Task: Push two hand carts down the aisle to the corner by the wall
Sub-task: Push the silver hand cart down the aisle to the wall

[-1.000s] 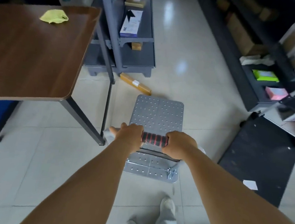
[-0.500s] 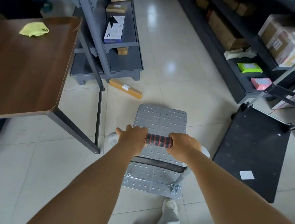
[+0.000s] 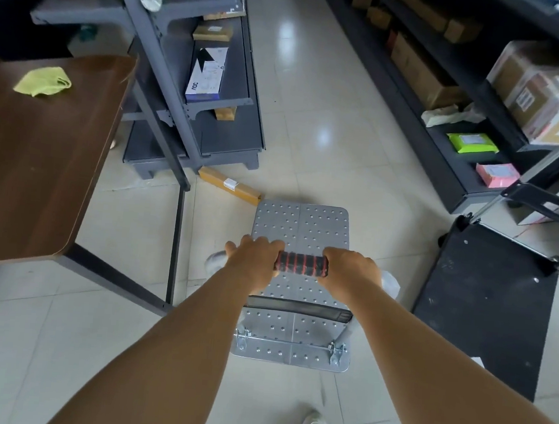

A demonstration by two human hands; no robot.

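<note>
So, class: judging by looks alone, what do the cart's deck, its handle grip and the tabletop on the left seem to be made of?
Cart deck: likely metal, matte silver-grey, with rows of pressed dimples and a bolted hinge.
Handle grip: probably foam or rubber, black with red rings; both hands hold the handle beside it.
Tabletop: wood-look, perhaps laminate; dark brown grain with a soft sheen.

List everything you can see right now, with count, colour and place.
Perforated metal hand cart: 1, silver, floor centre, red-and-black handle grip.
Flat platform cart: 1, black, floor right.
Wooden table: 1, brown, left.
Crumpled cloth: 1, yellow-green, on table.
Long cardboard box: 1, tan, floor ahead of silver cart.
Metal shelving units: 2, dark grey, both aisle sides.
Left hand: grips handle.
Right hand: grips handle.
</note>
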